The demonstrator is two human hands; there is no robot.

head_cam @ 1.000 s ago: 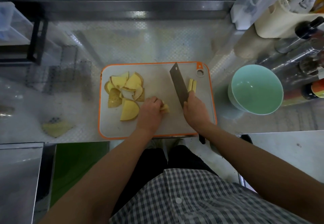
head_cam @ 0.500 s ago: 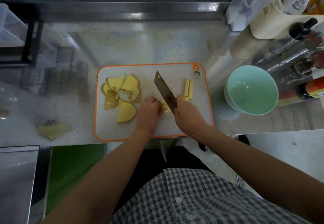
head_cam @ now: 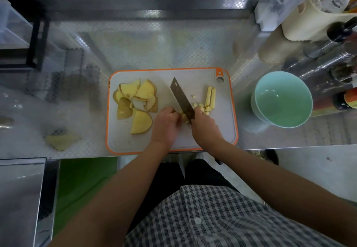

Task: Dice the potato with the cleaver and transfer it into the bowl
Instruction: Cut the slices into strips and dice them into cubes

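From where I sit, the nearest things are the two hands over the middle of the cutting board [head_cam: 193, 138], which lies along the near edge of the steel counter [head_cam: 135, 40]. My left hand [head_cam: 166, 123] has its fingers curled down, pinning a small bundle of potato strips [head_cam: 184, 118] against the board. My right hand [head_cam: 204, 128] is wrapped round the handle of the cleaver [head_cam: 181, 98]; the handle itself is hidden under the fist. The blade runs away from me towards the board's far edge, its edge down beside the left knuckles. Just right of the blade lie the finished cubes [head_cam: 202, 108], and beyond them a few uncut sticks [head_cam: 210, 97] near the board's far right corner. A heap of potato slices [head_cam: 137, 98] waits along the left edge. The bowl [head_cam: 282, 99] stands on the counter off the board's right edge, with nothing in it. I judge this to be mid-dicing, with most of the potato still uncut. The next chop calls for the left fingertips tucked back and the strips held square to the blade.
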